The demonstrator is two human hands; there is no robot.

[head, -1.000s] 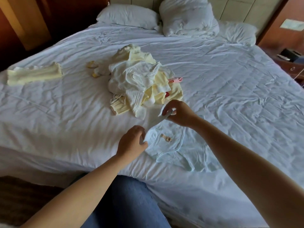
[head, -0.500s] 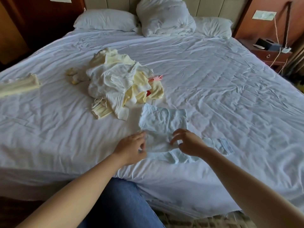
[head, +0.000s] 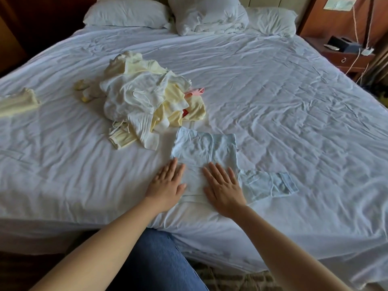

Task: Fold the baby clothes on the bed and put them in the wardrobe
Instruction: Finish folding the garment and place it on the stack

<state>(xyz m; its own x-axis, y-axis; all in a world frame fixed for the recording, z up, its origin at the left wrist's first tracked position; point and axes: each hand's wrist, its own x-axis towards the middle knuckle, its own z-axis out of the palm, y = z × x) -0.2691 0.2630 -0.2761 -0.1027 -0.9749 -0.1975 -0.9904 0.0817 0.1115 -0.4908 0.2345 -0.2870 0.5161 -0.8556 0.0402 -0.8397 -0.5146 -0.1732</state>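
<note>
Blue top mid-fold, both hands flat on it.

Your blue top [head: 204, 150] lies near the front edge of the bed [head: 294, 101], one sleeve out to the right. Left hand [head: 167, 185] and right hand [head: 223, 187] press its near part, fingers straight, gripping nothing. The pile [head: 147, 97] just behind is unfolded; one yellow piece [head: 17, 102] far left looks folded. My read: early stage, most of the folding and the whole wardrobe run remain.
</note>
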